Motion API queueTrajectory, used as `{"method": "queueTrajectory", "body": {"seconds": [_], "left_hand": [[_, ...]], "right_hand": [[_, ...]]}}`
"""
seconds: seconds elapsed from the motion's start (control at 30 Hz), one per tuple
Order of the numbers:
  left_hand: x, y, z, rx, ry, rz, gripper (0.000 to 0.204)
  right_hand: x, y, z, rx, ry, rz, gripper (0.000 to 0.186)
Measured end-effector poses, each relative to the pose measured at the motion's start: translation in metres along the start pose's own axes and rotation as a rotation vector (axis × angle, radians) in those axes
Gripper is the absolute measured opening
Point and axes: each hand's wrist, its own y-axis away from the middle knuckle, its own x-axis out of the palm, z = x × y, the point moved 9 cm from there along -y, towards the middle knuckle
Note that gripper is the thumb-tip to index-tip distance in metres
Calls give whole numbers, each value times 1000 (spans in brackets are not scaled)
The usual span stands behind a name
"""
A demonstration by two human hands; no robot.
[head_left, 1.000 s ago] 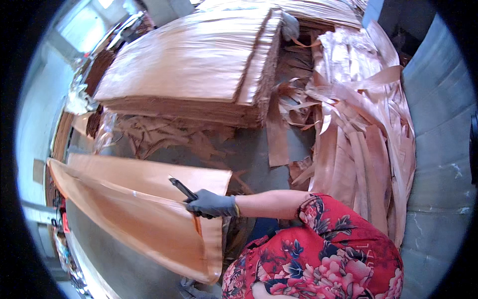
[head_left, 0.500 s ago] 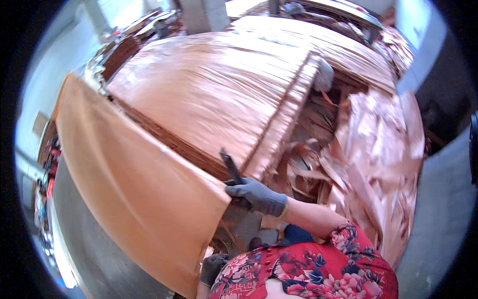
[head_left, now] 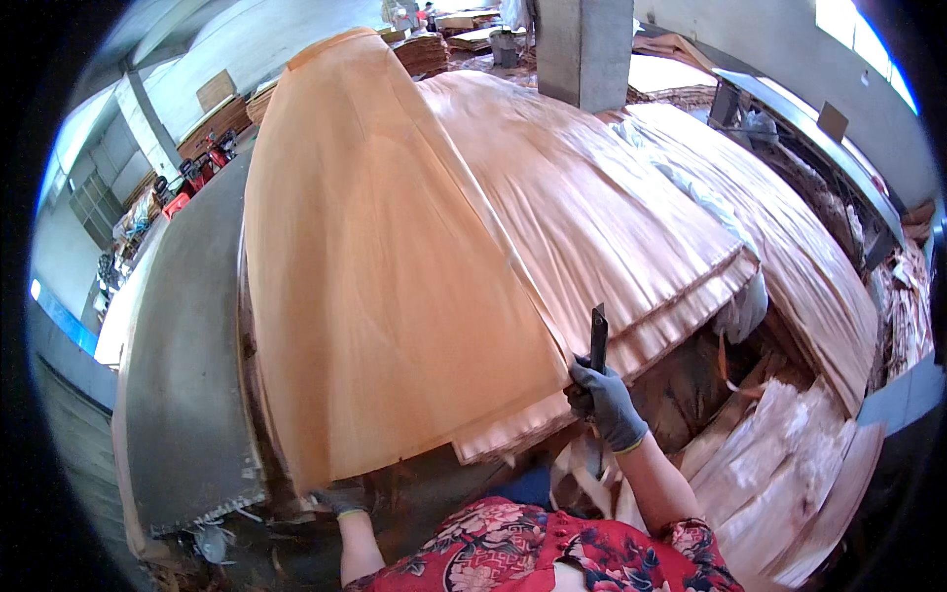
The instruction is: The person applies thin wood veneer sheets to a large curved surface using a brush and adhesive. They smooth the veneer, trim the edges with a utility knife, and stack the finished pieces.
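Observation:
A large, thin orange-tan wood veneer sheet [head_left: 385, 266] stretches away from me, its near edge between my hands. My right hand [head_left: 614, 409], in a grey glove, is closed at the sheet's near right corner. The same hand holds a black utility knife [head_left: 598, 340], which points upward. At the near left corner, my gloved left hand [head_left: 340, 498] grips the sheet's edge; its fingers are partly hidden and blurred. Under the sheet's right side lies a broad stack of pale pinkish veneer [head_left: 572, 187] with wrinkled layers. To the left of the sheet is a dark grey flat surface [head_left: 187, 345] with a ragged near edge.
Torn veneer scraps [head_left: 769, 464] are heaped at my right. Another veneer stack [head_left: 789, 217] lies beyond them. A concrete pillar [head_left: 585, 59] rises behind the stacks, and a long metal-topped bench [head_left: 809, 148] runs along the far right. A red chair [head_left: 176, 205] stands far left.
The view has swung left. The veneer sheet has moved rightward relative to the stack and now covers part of it. Both hands remain at its near corners, the knife still in the right.

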Motion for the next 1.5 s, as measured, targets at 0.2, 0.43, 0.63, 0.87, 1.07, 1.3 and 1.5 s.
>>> {"method": "queueTrajectory", "body": {"seconds": [0.2,0.43,0.63,0.87,1.07,1.3,1.5], "left_hand": [[33,-55,137,-182,149,-310,55],[116,-56,179,-47,148,-396,50],[190,-36,181,127,-58,-522,53],[299,15,237,201,-96,-616,46],[326,32,282,249,-124,-657,45],[370,36,338,104,74,-479,56],[307,9,357,37,298,-365,57]], "right_hand": [[-84,-54,82,-113,190,-90,11],[-158,-105,161,-215,273,-204,19],[-242,-150,208,-352,452,-305,33],[-366,-206,282,-610,884,-423,33],[-401,-229,332,-555,1087,-483,33],[-473,-284,347,-522,793,-397,33],[-521,-312,355,-458,715,-437,39]]}}
